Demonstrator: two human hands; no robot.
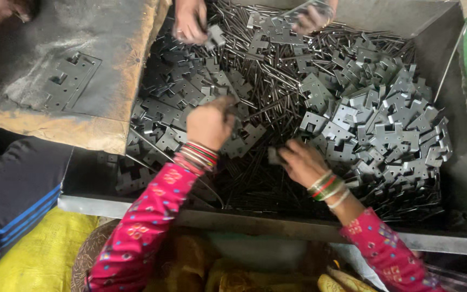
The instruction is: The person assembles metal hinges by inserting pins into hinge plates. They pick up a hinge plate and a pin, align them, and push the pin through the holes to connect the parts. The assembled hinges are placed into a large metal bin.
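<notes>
Grey sheet-metal walls are enclosing a wide bin (pixel 463 162), and it is holding a deep heap of thin steel rods (pixel 255 178) with notched metal plates (pixel 385 130) lying over them. Most plates are piling up on the wearer's right side of the bin; a darker batch is lying toward the left.

The left hand (pixel 210 123) is reaching into the middle of the heap, knuckles up, fingers curled downward onto a plate (pixel 244 138) that is lying just beyond and to the right of the fingertips. Whether those fingers are actually gripping it cannot be told; the back of the hand is hiding them.

The right hand (pixel 298 160) is resting lower, nearer the front wall, with fingers pinched narrow on a small dark piece (pixel 274 156) at the fingertips, pointing left toward the other hand. The rods beneath are running with their long axis mostly from the near right toward the far left, slantwise to both forearms. The right hand is the nearer one to the large bright pile, which is lying just to its right and beyond.

Across the bin, another person's two hands (pixel 190 21) are working at the far edge, each holding plates. A worn board (pixel 109 70) is overlapping the bin's left corner, with one plate (pixel 68 81) lying flat on it. A yellow sack (pixel 44 254) is sitting below.
</notes>
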